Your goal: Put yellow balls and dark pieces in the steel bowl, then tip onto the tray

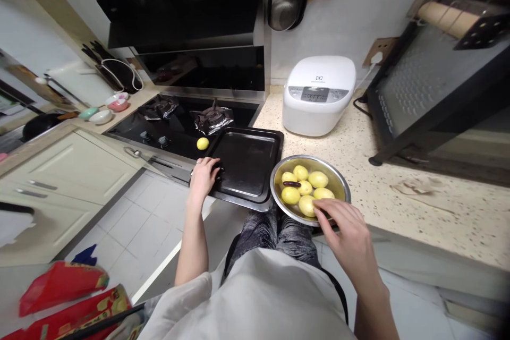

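A steel bowl point(343, 179) holds several yellow potatoes point(317, 179) and one small dark purple, elongated piece point(292, 184). Over its near right rim reaches my right hand point(346, 223), finger and thumb tips closed at the right end of a potato point(306, 205). Left of the bowl lies a black baking tray point(247, 164), partly over the hob. My left hand point(204, 178) is at the tray's near left edge, its fingers curled over the rim; the fingertips are partly lost against the black. A single yellow potato point(202, 143) rests on the hob just beyond that hand.
Behind the bowl stands a white rice cooker point(316, 95). A dark metal rack point(422, 90) rises at the right. The black gas hob point(175, 122) has foil-lined burners. Small bowls point(100, 117) sit farther left. Red bags point(64, 287) are at the lower left.
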The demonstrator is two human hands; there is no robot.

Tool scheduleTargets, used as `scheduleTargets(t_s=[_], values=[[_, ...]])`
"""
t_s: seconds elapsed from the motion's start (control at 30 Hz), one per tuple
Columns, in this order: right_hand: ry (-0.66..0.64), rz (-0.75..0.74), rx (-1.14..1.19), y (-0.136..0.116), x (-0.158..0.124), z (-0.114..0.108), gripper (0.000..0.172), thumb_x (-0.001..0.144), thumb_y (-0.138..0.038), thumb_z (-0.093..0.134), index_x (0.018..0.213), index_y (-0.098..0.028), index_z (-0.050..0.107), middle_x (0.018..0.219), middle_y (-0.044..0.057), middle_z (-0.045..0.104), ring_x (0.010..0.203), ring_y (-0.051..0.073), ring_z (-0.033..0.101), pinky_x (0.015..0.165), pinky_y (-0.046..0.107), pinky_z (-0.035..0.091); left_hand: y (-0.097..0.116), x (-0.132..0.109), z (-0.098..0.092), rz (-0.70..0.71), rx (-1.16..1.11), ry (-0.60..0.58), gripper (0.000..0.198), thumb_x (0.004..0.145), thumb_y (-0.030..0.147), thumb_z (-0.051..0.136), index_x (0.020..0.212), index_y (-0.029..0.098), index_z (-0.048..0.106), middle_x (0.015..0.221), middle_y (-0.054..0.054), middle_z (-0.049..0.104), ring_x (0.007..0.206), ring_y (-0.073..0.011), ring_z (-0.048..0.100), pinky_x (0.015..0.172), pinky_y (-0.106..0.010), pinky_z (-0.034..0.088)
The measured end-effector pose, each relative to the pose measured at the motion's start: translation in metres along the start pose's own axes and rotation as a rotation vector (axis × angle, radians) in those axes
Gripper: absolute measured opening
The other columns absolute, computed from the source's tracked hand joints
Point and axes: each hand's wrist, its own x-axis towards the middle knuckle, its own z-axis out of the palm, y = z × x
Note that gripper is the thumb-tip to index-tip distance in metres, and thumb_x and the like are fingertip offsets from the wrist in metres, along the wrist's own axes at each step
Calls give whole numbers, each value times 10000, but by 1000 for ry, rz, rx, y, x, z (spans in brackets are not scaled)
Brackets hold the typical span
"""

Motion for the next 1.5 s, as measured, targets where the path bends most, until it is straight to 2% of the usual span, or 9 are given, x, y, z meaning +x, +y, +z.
scheduleTargets(t_s=[0.23, 0.5, 0.67, 0.77, 0.87, 1.03, 1.13, 1.3, 1.5], values=[[-7, 17, 24, -3, 1, -1, 113, 1028, -202, 603, 1111, -225, 676, 1038, 63, 777, 981, 246, 717, 936, 417, 507, 2, -4, -3, -126, -103, 37, 104, 938, 179, 624, 1033, 221, 625, 1043, -68, 665, 866, -233, 629, 808, -355, 513], [1, 26, 24, -3, 0, 0, 114, 1025, -195, 605, 1107, -214, 682, 1044, 69, 776, 999, 248, 712, 950, 418, 509, 3, -1, -4, -79, -275, 70, 109, 906, 125, 578, 949, 213, 627, 1002, -49, 661, 781, -182, 633, 782, -319, 507], [20, 27, 31, -3, 0, 0, 122, 1019, -185, 611, 1109, -216, 688, 1043, 70, 779, 996, 250, 719, 949, 425, 520, 10, 1, -9, -48, -459, 142, 90, 927, 178, 586, 900, 197, 669, 1031, -67, 684, 792, -169, 654, 777, -304, 549], [44, 17, 39, -6, 2, 1, 124, 1012, -169, 616, 1097, -217, 692, 1029, 66, 783, 982, 248, 725, 931, 421, 529, 27, 1, -13, -15, -622, 211, 101, 957, 264, 629, 932, 194, 697, 1111, -90, 695, 947, -198, 692, 827, -312, 573], [57, 21, 61, -12, 6, 5, 141, 1007, -154, 614, 1097, -220, 701, 1029, 63, 788, 979, 246, 729, 913, 416, 542, 59, 0, -15, 65, -785, 205, 117, 964, 299, 671, 924, 198, 716, 1142, -96, 699, 1067, -219, 686, 873, -317, 579], [57, 59, 113, -21, 17, 13, 299, 1025, -148, 561, 1289, -230, 675, 1214, 87, 769, 1136, 258, 713, 1007, 448, 554, 126, -13, -10, 202, -1042, 2, 84, 973, 266, 696, 930, 204, 733, 1168, -101, 716, 1084, -215, 689, 903, -324, 580], [49, 80, 136, -21, 24, 16, 420, 1044, -147, 503, 1441, -250, 597, 1371, 93, 710, 1278, 254, 660, 1088, 460, 536, 154, -23, -4, 278, -1127, -116, 80, 978, 244, 695, 930, 205, 745, 1148, -105, 733, 1080, -214, 694, 925, -334, 579], [3, 99, 175, -19, 30, 19, 389, 1052, -148, 456, 1370, -245, 657, 1310, 88, 740, 1233, 243, 684, 1080, 451, 553, 174, -33, 7, 336, -1178, -198, 72, 981, 231, 693, 945, 210, 751, 1158, -111, 749, 1111, -227, 702, 975, -367, 576], [-26, 192, 182, -10, 29, 20, 264, 1031, -207, 511, 1158, -240, 739, 1092, 95, 783, 1050, 272, 720, 948, 462, 592, 173, -30, 10, 327, -1132, -187, 112, 999, 267, 669, 957, 211, 757, 1163, -123, 756, 1123, -246, 710, 1009, -407, 568]])
